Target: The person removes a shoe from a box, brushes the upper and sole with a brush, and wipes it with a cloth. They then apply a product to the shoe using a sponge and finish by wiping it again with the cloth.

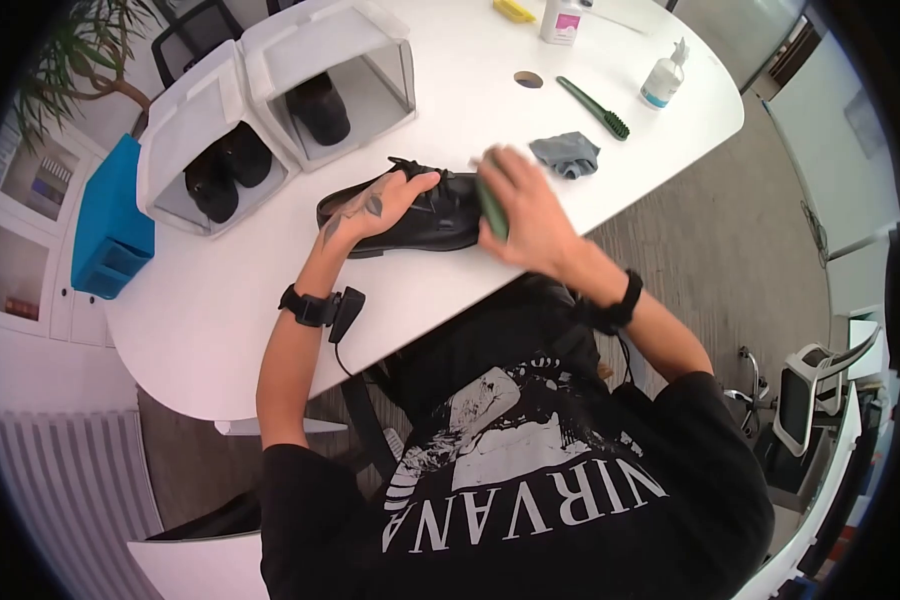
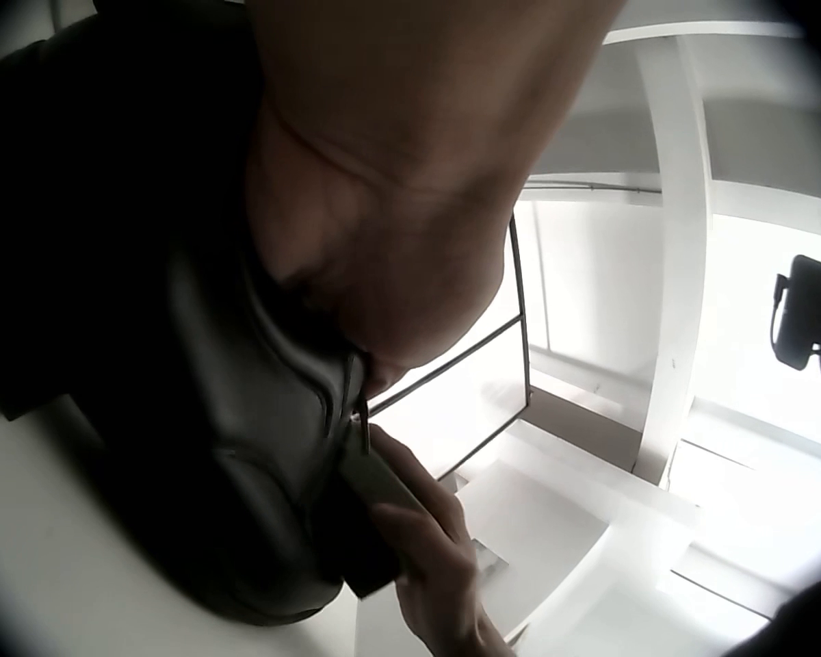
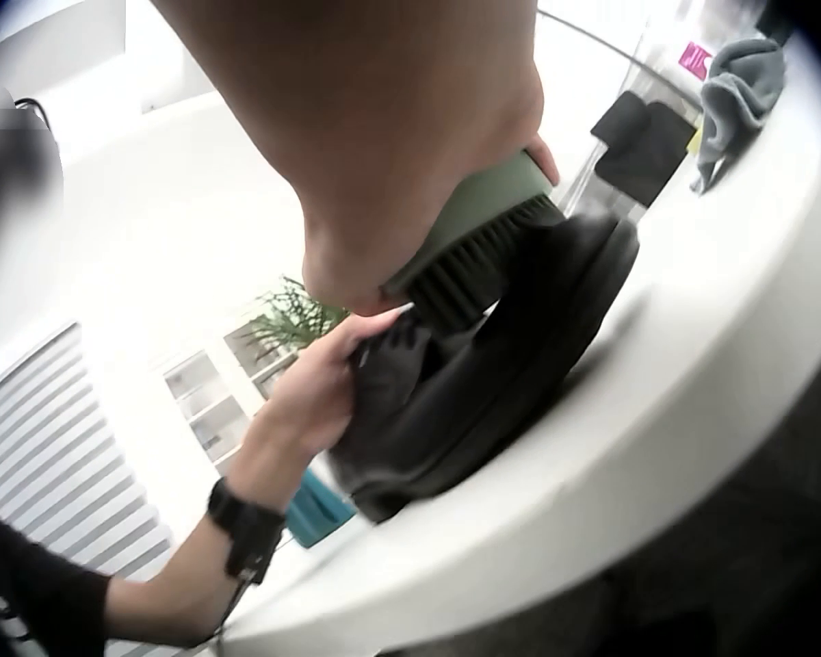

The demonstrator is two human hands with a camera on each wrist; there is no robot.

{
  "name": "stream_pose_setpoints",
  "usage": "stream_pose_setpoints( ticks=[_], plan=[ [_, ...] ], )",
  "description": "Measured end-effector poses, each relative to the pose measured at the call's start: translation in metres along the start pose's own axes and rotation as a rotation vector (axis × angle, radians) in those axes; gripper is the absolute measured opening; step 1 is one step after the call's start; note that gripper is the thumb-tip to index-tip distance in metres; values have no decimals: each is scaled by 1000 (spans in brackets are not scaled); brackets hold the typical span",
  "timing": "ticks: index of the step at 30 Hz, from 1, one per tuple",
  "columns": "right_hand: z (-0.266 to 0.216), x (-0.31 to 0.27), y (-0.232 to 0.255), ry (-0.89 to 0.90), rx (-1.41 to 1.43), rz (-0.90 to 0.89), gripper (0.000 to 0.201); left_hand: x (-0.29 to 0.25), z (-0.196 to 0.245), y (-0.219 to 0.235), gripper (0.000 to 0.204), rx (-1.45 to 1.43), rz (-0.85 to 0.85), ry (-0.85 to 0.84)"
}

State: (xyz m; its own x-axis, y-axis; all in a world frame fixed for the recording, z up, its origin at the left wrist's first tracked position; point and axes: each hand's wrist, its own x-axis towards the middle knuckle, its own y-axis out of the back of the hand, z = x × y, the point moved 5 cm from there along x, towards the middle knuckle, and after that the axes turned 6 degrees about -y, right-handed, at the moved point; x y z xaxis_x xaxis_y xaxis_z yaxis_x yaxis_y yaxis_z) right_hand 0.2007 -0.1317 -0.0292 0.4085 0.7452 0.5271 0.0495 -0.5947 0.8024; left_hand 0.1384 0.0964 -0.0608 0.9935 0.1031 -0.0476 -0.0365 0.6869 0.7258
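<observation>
A black lace-up shoe lies sole down on the white table, its toe to the right. My left hand holds it at the opening, thumb along the laces; its other fingers are mostly hidden by the shoe. My right hand grips a green-backed brush over the toe. In the right wrist view the dark bristles of the brush face down against the upper of the shoe. The left wrist view shows the side of the shoe up close, below the left palm.
A crumpled grey cloth lies beyond the right hand, with a long-handled green brush farther back. A pump bottle and a pink-labelled bottle stand behind. Two clear-fronted boxes hold black shoes at the left, near a blue organizer.
</observation>
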Motion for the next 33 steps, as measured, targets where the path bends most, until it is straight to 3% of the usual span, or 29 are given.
stream_pose_setpoints(
  ticks=[1, 3, 4, 7, 9, 10, 11, 13, 16, 17, 18, 21, 22, 23, 25, 27, 29, 31, 32, 33],
  plan=[
    [-11, -11, -3, 31, 45, -75, 74, 0, 3, 0, 71, -21, -5, 30],
    [-17, -13, -4, 100, -33, -47, 73, -2, 12, 4, 71, -15, 5, -66],
    [-6, -5, -4, 41, -28, 5, 71, -6, 14, 3, 71, -16, 3, -105],
    [40, 30, -12, -170, -29, 115, 69, 4, -3, -4, 65, -58, 71, 28],
    [34, 23, -15, -204, 38, 98, 69, -4, 14, 4, 66, 11, -32, 55],
    [19, 15, -11, -128, -17, 83, 71, 0, 9, 3, 68, -6, -37, -22],
    [8, 3, -11, -72, -6, 70, 73, 3, 0, -1, 69, 37, 3, 75],
    [-15, -10, -8, 14, 30, -46, 75, 5, -7, -6, 67, -15, 12, 67],
    [8, 19, -18, -38, 10, 26, 73, -3, 24, 7, 60, 129, -191, 71],
    [19, 32, -24, -75, 27, 47, 73, 6, -4, -7, 49, 90, -81, -79],
    [25, 44, -29, -138, 35, 28, 73, 6, -10, -12, 44, 78, -78, -41],
    [2, 29, -36, -32, 86, 14, 74, 4, 8, -4, 38, 124, -128, -190],
    [-13, 17, -28, -31, 97, -32, 76, 1, 2, -11, 45, 45, 11, -281],
    [-19, 6, -22, -60, 123, -72, 78, -7, 24, 1, 53, 13, -42, 64],
    [-11, -5, -17, -33, 147, -85, 77, -7, 23, 3, 60, 25, -41, 57],
    [9, 5, -22, -10, 135, 17, 74, 8, -1, -6, 60, 21, -115, -81],
    [14, 31, -26, -42, 34, 103, 70, 8, -8, -8, 51, 48, -23, 110],
    [18, 42, -37, -110, 130, 50, 72, 1, 8, -1, 50, 110, -57, -4],
    [9, 35, -36, -74, 133, 24, 74, 4, 1, -5, 51, 107, -25, -221],
    [-5, 21, -33, -35, 132, 0, 75, 4, -4, -12, 48, 4, 132, -508]
  ],
)
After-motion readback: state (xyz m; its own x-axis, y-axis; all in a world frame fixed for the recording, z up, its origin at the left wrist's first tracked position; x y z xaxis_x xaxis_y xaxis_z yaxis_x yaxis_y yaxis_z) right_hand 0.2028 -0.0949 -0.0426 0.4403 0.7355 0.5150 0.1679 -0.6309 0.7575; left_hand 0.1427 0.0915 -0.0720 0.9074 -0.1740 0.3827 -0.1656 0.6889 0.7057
